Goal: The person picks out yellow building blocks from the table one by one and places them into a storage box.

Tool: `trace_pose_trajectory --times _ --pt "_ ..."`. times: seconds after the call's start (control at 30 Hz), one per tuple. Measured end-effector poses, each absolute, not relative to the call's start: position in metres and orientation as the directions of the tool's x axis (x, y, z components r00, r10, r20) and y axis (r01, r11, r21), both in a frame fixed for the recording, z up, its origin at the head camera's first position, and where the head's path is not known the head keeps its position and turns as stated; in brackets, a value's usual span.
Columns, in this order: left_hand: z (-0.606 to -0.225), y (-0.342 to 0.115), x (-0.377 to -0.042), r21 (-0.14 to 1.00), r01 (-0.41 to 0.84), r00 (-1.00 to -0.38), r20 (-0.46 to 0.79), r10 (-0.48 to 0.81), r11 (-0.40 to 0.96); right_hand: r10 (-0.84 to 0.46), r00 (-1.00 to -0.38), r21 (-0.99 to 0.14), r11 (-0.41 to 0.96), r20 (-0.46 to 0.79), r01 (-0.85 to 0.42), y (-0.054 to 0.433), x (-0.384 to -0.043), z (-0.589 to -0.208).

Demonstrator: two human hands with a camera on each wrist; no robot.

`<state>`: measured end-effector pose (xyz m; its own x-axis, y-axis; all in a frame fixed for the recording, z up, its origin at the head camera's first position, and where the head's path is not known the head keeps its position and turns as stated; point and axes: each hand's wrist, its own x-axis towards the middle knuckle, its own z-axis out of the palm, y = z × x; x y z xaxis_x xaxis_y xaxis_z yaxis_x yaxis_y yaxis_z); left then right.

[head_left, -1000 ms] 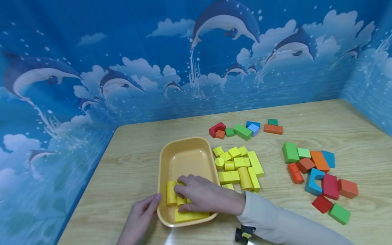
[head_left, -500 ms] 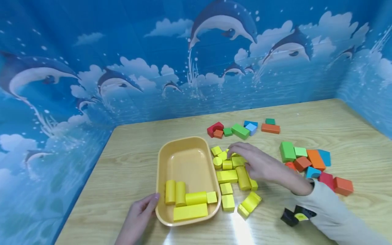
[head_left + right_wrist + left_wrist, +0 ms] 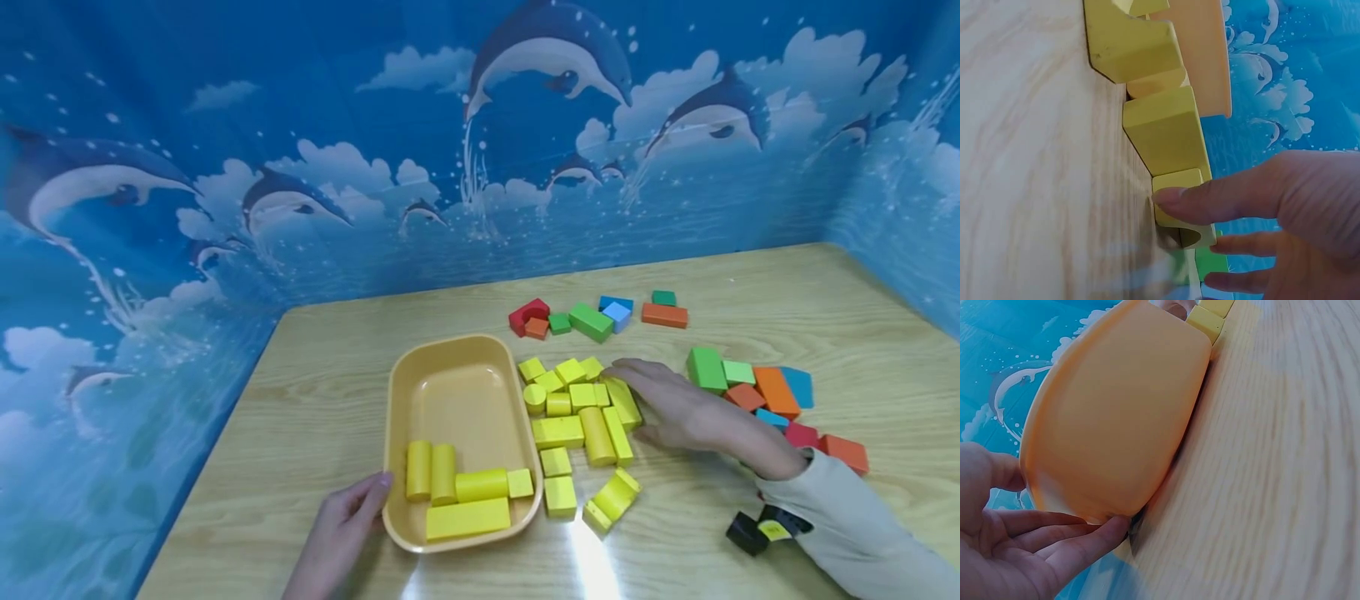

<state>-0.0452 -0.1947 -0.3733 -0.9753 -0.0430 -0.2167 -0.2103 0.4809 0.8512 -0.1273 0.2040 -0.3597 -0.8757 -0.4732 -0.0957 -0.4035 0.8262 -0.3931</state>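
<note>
A tan plastic tray [image 3: 480,375] holds several yellow blocks along its near end, among them two upright-lying cylinders [image 3: 431,473] and a long flat block [image 3: 468,519]. My left hand [image 3: 347,521] grips the tray's left side, thumb at the rim and fingers against the outer wall, as the left wrist view shows. To the tray's right lies a cluster of yellow blocks [image 3: 558,432]. My right hand [image 3: 686,408] reaches to its right edge, fingers and thumb spread about a long yellow block [image 3: 624,408]. In the right wrist view the thumb [image 3: 1210,203] overlaps a yellow block.
Red, green and blue blocks [image 3: 591,322] lie in a row behind the yellow ones. A second mixed group [image 3: 777,392] sits at the right, partly behind my right forearm. A yellow arched block [image 3: 617,496] lies nearer the front. A dolphin-print backdrop [image 3: 375,167] borders the table.
My right hand has left the tray, uncovering the yellow blocks inside, passed over the cluster, then shifted right to its edge. The left hand has stayed on the tray.
</note>
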Motion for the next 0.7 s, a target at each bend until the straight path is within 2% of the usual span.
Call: trace_pose_trajectory --times 0.27,0.47,0.6,0.7 --pt "-0.372 -0.195 -0.046 0.830 -0.247 -0.966 -0.251 -0.061 0.500 -0.485 -0.873 -0.437 0.797 -0.053 -0.417 0.206 -0.131 -0.361" --pt "-0.373 -0.196 -0.047 0.834 -0.246 -0.966 -0.254 -0.052 0.494 -0.474 -0.874 -0.475 0.747 0.111 -0.465 0.208 -0.142 -0.339" --pt "-0.372 -0.196 -0.047 0.831 -0.246 -0.966 -0.253 -0.056 0.499 -0.508 -0.843 -0.497 0.694 0.176 -0.522 0.187 -0.147 -0.322" --pt "-0.372 -0.195 -0.046 0.828 -0.244 -0.967 -0.250 -0.057 0.505 -0.576 -0.794 -0.502 0.637 0.194 -0.585 0.157 -0.145 -0.319"
